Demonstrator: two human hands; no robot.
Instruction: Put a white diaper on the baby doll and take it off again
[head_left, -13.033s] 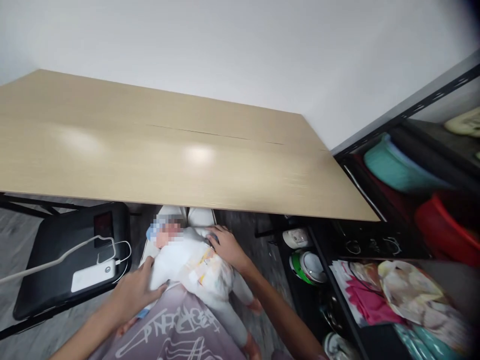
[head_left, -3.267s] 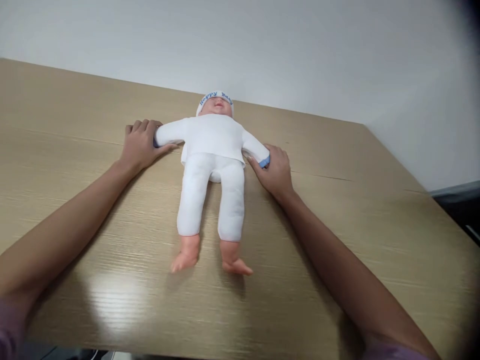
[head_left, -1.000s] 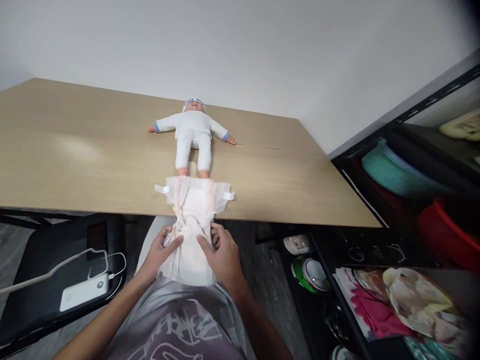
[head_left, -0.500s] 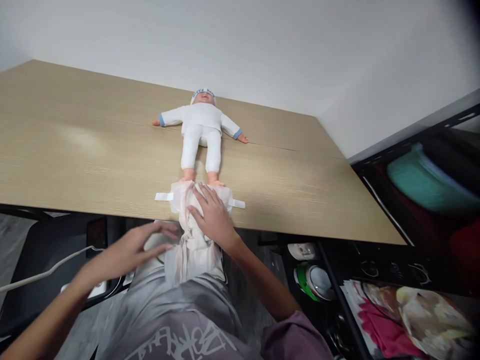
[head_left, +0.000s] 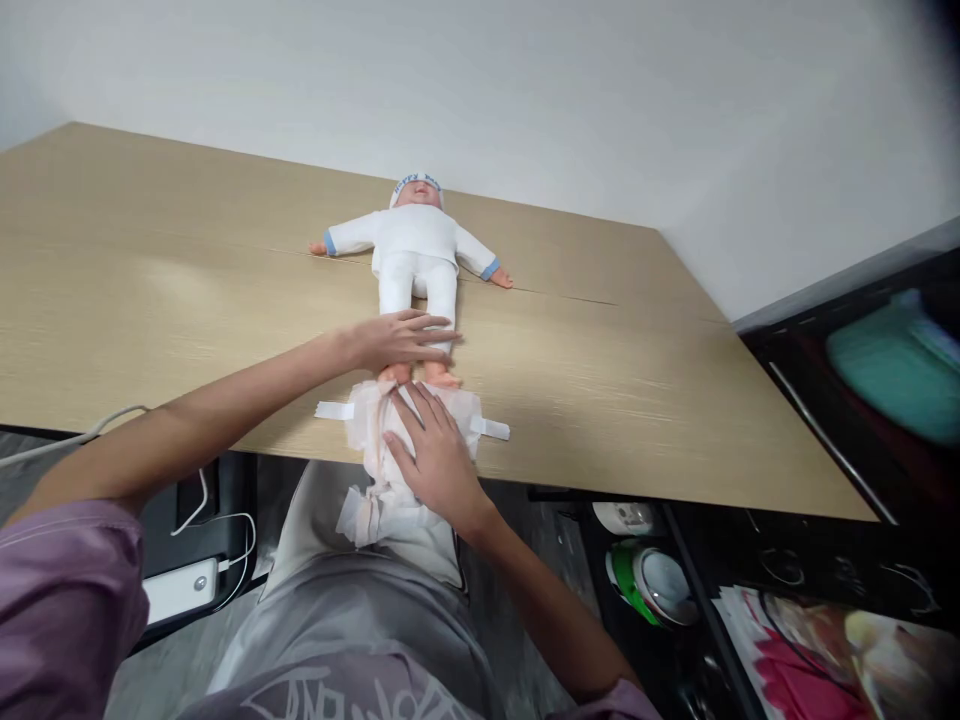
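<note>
A baby doll [head_left: 415, 245] in white clothes and a white cap lies on its back on the wooden table [head_left: 150, 290], feet toward me. My left hand [head_left: 396, 340] rests across the doll's lower legs, fingers extended. An open white diaper [head_left: 375, 425] lies over the table's near edge just below the doll's feet, its tabs spread left and right and its lower half hanging off. My right hand [head_left: 431, 450] presses flat on the diaper.
A black chair [head_left: 217, 510] at lower left carries a white power bank [head_left: 180, 590] with white cables. A black shelf [head_left: 825, 420] at right holds teal and pink items; a green-and-white appliance [head_left: 645, 580] sits on the floor beside it.
My left hand has gone from the diaper's lower part up onto the doll's legs. My right hand stays on the diaper, which lies slightly further onto the table.
</note>
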